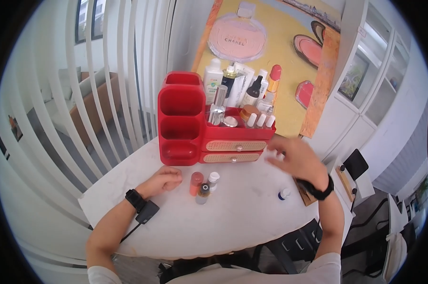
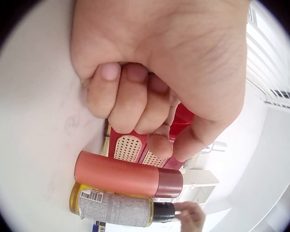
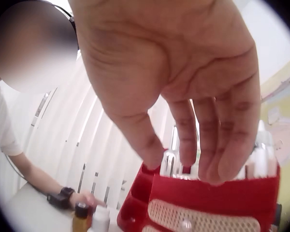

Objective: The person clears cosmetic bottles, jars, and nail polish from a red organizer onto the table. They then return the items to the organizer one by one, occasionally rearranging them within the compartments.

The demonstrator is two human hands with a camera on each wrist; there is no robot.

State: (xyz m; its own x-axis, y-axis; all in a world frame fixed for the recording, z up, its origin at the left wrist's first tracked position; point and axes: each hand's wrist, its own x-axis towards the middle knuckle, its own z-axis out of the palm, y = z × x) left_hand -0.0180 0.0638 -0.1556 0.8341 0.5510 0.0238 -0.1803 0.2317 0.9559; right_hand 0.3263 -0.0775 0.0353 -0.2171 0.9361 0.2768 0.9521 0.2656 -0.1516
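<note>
My left hand (image 1: 165, 180) rests on the white table, its fingers curled into the palm with nothing in them. Just right of it stand an orange-red bottle with a darker cap (image 1: 196, 183), a small yellowish bottle with a black cap (image 1: 203, 193) and a white-capped bottle (image 1: 213, 181). My right hand (image 1: 297, 156) is in the air beside the right end of the red cosmetics organizer (image 1: 181, 124), fingers spread and holding nothing. In the right wrist view its fingertips overlap the organizer's upper compartment, where bottles and tubes stand.
Two drawers with woven fronts (image 1: 235, 146) are shut in the organizer. A small blue-and-white jar (image 1: 284, 193) sits at the table's right, near a brown wooden piece (image 1: 306, 191). Behind stands a painted cosmetics picture (image 1: 275, 109); white slats (image 1: 124, 94) line the left side.
</note>
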